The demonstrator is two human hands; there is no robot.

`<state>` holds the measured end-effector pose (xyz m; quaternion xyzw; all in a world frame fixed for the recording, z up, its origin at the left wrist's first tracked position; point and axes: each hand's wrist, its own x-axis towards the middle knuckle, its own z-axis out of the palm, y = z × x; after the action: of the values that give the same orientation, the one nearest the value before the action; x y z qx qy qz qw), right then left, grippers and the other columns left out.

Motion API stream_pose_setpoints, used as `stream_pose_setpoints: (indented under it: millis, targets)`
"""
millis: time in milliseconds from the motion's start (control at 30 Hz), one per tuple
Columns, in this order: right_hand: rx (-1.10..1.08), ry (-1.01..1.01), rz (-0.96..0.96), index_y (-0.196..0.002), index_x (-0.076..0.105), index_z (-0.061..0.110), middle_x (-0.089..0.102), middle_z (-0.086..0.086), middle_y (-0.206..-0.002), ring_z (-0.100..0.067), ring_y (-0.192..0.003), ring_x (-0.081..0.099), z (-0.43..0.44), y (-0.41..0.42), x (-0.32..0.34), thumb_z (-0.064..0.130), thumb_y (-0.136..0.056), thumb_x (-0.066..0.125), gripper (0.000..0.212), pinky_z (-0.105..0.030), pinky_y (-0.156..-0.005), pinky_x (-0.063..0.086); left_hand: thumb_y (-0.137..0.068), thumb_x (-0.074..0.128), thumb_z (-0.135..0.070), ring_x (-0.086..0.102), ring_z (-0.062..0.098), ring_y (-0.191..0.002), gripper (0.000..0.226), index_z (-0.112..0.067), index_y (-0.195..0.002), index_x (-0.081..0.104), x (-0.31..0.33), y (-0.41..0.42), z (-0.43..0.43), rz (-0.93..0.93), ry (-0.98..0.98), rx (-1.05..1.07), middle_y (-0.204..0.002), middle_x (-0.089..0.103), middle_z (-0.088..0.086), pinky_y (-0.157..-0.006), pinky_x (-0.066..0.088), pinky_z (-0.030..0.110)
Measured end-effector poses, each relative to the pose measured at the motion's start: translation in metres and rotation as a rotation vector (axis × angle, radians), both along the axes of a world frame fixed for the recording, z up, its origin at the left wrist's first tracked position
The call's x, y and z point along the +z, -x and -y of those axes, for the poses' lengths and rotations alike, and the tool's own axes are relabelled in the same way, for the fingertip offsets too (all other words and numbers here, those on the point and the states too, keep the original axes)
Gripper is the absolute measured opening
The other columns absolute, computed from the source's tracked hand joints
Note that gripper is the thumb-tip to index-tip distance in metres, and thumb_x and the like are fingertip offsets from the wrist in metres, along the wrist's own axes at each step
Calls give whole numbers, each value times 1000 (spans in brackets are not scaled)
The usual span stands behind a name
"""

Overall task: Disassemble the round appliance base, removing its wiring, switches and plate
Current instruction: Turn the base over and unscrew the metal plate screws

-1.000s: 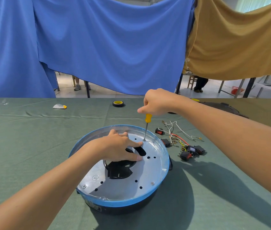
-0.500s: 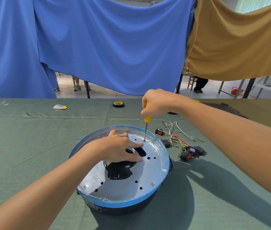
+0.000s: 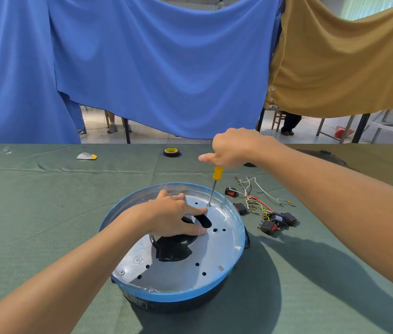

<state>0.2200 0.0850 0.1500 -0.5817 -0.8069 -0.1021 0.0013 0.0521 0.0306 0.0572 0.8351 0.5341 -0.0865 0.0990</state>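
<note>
While left fingers (image 3: 193, 209) press flat on the plate (image 3: 214, 251), right fingers (image 3: 205, 158) grip the screwdriver (image 3: 217, 173).

A person's right hand (image 3: 232, 148) grips the yellow handle of a screwdriver (image 3: 214, 185), held nearly upright with its tip on a screw at the far edge of the metal plate (image 3: 217, 249); the left hand (image 3: 173, 215) presses flat on the plate, fingers spread beside the tip; the plate sits inside the blue-rimmed round base (image 3: 173, 294) on a green-covered table (image 3: 34, 201); two screws show along the plate's near edge; loose wires (image 3: 255, 196) and black switches (image 3: 272, 222) lie just to the right of the base; a roll of tape (image 3: 172, 152) lies near the table's far edge; blue cloth (image 3: 154, 68) and tan cloth (image 3: 347, 68) hang behind.
</note>
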Motion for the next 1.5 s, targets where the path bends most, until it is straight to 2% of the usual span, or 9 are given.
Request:
stream_pose_setpoints:
  millis: [133,300,467,667,833,1167,1300,1400,1500]
  targets:
    - [71,85,-36,-57,50,12,46,0,-54,-18,-52,42,0,0,3,45,-87,63,47,-25,-47,30,-85,36,-73,19,32,-133,62,-56,-143,21,-1,0,-1,3,2,-8,-142,35,8,-101,25,42]
    - [108,212,-124,-82,63,25,63,1,-83,-11,-68,56,0,0,7,43,-81,72,20,-21,-47,38,-85,37,-73,17,32,-135,63,-56,-143,20,0,-1,-1,-15,-1,-2,-147,32,8,-103,24,44]
    - [70,72,-31,-60,47,12,45,-2,-58,-18,-55,43,-2,3,2,63,-90,49,59,-28,-49,31,-85,37,-73,17,32,-134,63,-57,-143,20,-1,0,-2,-10,1,1,-147,32,8,-102,25,45]
    - [123,168,-107,-83,67,18,66,-2,-78,-20,-73,60,0,0,5,35,-77,74,19,-24,-50,42,-84,37,-73,18,32,-134,63,-57,-143,19,-2,-1,-3,-18,-2,0,-147,32,8,-102,25,45]
    - [79,79,-76,-63,50,12,47,-3,-60,-18,-57,46,-2,-1,1,64,-84,58,57,-29,-49,33,-84,37,-73,18,31,-134,63,-56,-143,21,-2,0,-2,-7,-2,-4,-147,32,8,-102,24,44]
    - [63,137,-113,-88,69,9,70,-10,-84,-26,-79,64,-5,-5,5,42,-73,78,37,-26,-54,44,-84,37,-73,16,32,-134,64,-57,-143,19,-3,1,-2,0,0,-1,-147,32,8,-102,23,44]
    - [29,87,-47,-64,53,10,51,-2,-61,-18,-59,49,-3,-2,2,68,-86,49,62,-28,-50,33,-84,37,-73,17,31,-134,63,-57,-143,20,-2,0,-2,-2,0,-3,-147,32,8,-102,24,44]
    - [44,64,-65,-61,49,11,46,-3,-59,-21,-57,44,-2,-3,0,51,-89,58,50,-28,-51,32,-85,37,-73,18,31,-133,63,-57,-143,20,-2,1,-2,0,1,1,-147,32,7,-101,25,44]
    - [73,131,-118,-85,68,9,64,-10,-78,-20,-67,51,1,-4,3,36,-79,71,28,-25,-54,38,-85,37,-73,17,31,-134,63,-57,-143,19,-3,1,-2,-4,-3,2,-147,31,7,-102,26,45]
